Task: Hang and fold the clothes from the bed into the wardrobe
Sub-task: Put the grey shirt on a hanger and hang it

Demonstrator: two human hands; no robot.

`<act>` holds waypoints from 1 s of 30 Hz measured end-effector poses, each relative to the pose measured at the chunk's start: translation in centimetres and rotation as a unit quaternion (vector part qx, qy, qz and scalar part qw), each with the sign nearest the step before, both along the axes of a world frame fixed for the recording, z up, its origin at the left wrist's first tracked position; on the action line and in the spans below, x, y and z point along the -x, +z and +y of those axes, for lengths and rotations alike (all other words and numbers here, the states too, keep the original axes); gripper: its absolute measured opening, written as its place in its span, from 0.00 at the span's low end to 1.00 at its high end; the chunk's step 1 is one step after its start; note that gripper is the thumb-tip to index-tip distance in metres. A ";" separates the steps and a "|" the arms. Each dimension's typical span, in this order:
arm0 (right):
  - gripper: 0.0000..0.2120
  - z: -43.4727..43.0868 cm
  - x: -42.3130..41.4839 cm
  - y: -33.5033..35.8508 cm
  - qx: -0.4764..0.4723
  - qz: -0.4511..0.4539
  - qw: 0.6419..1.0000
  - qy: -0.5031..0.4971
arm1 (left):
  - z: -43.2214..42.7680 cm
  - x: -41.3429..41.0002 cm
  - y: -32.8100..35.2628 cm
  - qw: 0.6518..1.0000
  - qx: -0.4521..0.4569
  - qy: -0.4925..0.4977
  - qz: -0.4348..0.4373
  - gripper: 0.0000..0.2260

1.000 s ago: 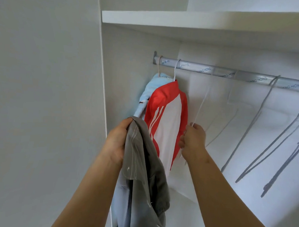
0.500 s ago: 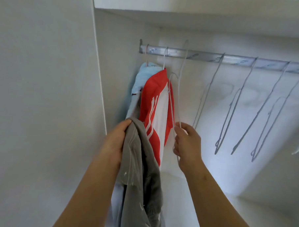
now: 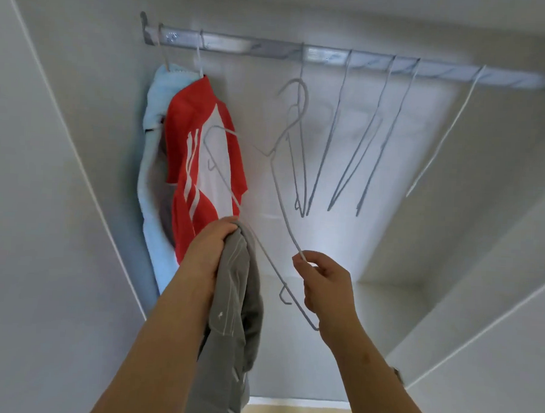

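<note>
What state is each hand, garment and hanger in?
left hand: grips the grey garment.
right hand: pinches the white hanger.
grey garment: bunched, not yet hung.
white hanger: off the rail, tilted, bare.
red and white shirt: hung on rail.
light blue garment: hung on rail.
other hangers: bare, on rail.

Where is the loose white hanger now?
In the head view the white hanger is off the rail, at centre, pinched by the right hand, just right of the grey garment that the left hand holds.
</note>
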State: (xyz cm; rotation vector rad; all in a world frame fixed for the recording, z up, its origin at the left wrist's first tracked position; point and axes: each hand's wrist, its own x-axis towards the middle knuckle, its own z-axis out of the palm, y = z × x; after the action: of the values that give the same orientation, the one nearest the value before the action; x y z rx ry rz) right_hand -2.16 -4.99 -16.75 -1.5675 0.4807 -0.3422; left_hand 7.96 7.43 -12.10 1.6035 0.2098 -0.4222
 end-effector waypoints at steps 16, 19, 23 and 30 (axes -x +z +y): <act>0.10 -12.0 16.7 -5.3 0.135 0.070 0.987 0.055 | -7.5 12.2 -1.4 0.970 0.239 -0.010 -0.030 0.25; 0.07 -12.2 17.7 -5.3 0.138 0.085 0.984 0.073 | -9.4 14.4 -1.8 0.984 0.163 -0.055 -0.056 0.21; 0.11 -11.4 18.1 -4.1 0.031 0.007 0.995 0.098 | -11.5 17.8 -2.5 0.981 0.049 -0.149 -0.112 0.21; 0.07 -10.0 18.4 -2.7 0.018 -0.102 0.994 0.044 | -10.9 20.1 -2.4 0.968 -0.072 -0.180 -0.157 0.04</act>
State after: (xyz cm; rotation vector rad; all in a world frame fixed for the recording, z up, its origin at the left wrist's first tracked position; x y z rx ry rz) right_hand -20.59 -15.01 -19.42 -1.5647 0.2482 -0.4397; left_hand -12.11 -3.52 -14.46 1.8330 -0.3023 -0.4290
